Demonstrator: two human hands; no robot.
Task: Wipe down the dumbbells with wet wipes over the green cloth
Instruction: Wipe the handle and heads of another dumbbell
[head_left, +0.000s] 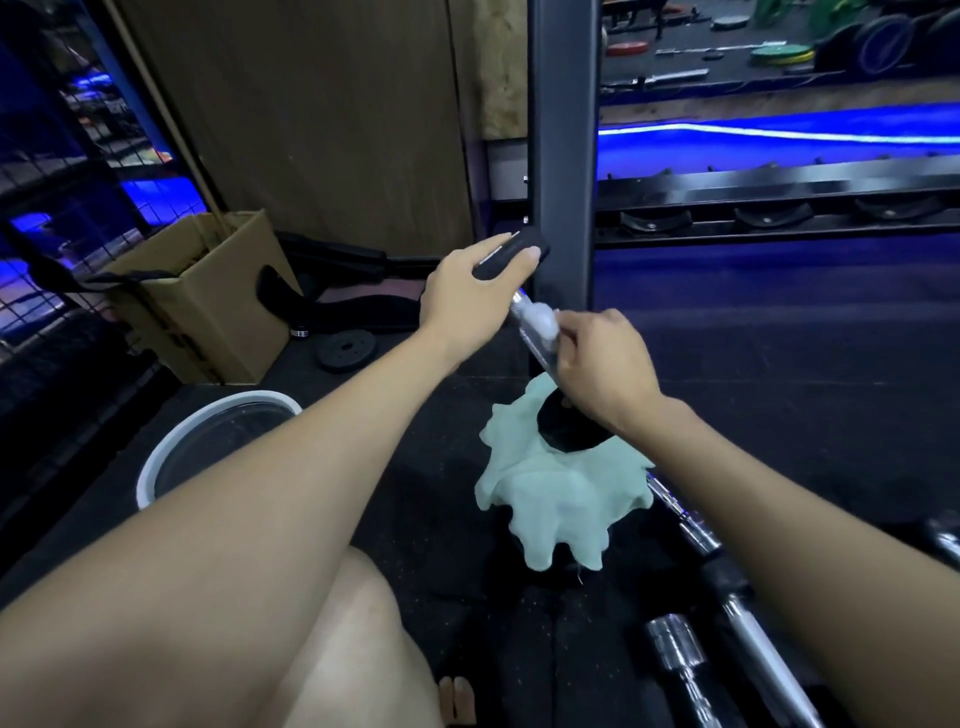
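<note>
We see the dark rack upright (563, 156) rising behind; the cardboard box (208, 296) and white bucket (171, 452) at left; the green cloth (561, 499) crumpled on the floor, the dumbbell (535, 332) standing tilted on it; our left hand (467, 296) curls round its top black head; our right hand (602, 358) pinches the wet wipe (540, 319) against the chrome handle.

Cardboard box (208, 291) beside white basin (208, 447)
</note>
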